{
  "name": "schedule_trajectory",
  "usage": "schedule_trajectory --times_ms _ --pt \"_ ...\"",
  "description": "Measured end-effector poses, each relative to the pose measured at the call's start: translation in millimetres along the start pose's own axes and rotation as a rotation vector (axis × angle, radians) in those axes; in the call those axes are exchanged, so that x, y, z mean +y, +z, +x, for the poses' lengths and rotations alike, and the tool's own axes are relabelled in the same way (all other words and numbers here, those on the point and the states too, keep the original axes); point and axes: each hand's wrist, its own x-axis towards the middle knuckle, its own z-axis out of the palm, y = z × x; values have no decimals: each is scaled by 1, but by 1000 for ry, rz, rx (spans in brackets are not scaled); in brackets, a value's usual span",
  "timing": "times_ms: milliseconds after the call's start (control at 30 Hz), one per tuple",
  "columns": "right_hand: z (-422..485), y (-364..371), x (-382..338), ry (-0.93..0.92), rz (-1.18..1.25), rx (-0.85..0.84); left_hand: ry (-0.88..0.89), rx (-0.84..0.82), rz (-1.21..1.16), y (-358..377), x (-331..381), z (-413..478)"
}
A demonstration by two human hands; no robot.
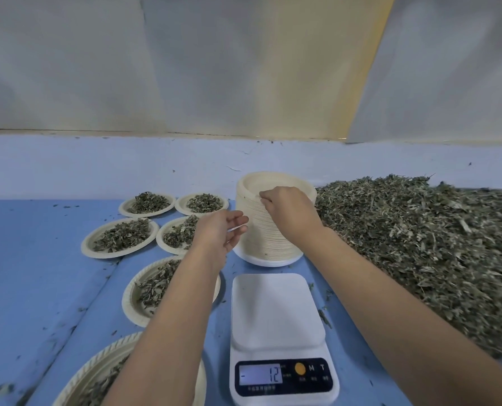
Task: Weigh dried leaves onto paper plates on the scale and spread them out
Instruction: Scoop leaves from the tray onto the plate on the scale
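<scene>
View from a head-worn camera, looking down at a blue table.

A white kitchen scale sits at bottom centre. Its lit display reads "12" with a minus sign to the left of the number. Beside the display are a round orange button and the letters "M" and "T". The small print under the buttons is too fine to read.

Behind the scale stands a tall stack of paper plates, cream-coloured. The right hand reaches over the top of the stack with its fingers curled, pinching the rim of the topmost plate. The left hand is at the stack's left side with its fingers loosely spread and holding nothing. Whether its fingertips touch the stack cannot be told.

To the right of the stack and scale, a large loose heap of dried leaves, grey-green with bits of stem, lies on the table and runs out of frame.

To the left are six paper plates, each holding a small mound of the same leaves:
- Two sit side by side at the back, the back-left plate and the back-right plate.
- Two sit in the next row, the middle-left plate and the middle-right plate, which is partly hidden by the left hand.
- A fifth plate lies under the left forearm.
- The nearest plate is cut off by the bottom edge.

Small leaf crumbs are scattered over the table. Pale sheeting hangs along the wall behind.
</scene>
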Motion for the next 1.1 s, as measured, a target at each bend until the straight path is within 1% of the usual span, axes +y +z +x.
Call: schedule_trajectory --times_ms 400,500,600,700,833,900,967,1000,1033,1100 --pt "1 9 1 -31 -17 70 -33 26 -18 -3 -6 3" --pt "2 15 1 -57 0 123 -37 27 -25 -2 -7 3" --pt "1 14 2 -59 67 232 -22 19 -40 -1 -7 4" --pt "-7 9 1 -116 138 331 27 11 -82 4 -3 3" --pt "-40 1 -9 -309 210 447 157 39 -178 8 1 0" --pt "-60 2 -11 -379 218 474 243 95 -118 4 -1 -6" --pt "-78 7 -12 -403 243 440 314 184 24 -3 -7 -13" --pt "-87 8 -12 -379 272 418 332 214 89 -6 -12 -18" --pt "-94 8 -12 -315 311 398 341 227 134 -9 -17 -24" --pt "-104 7 -10 -67 402 362 337 232 196 -16 -32 -36"
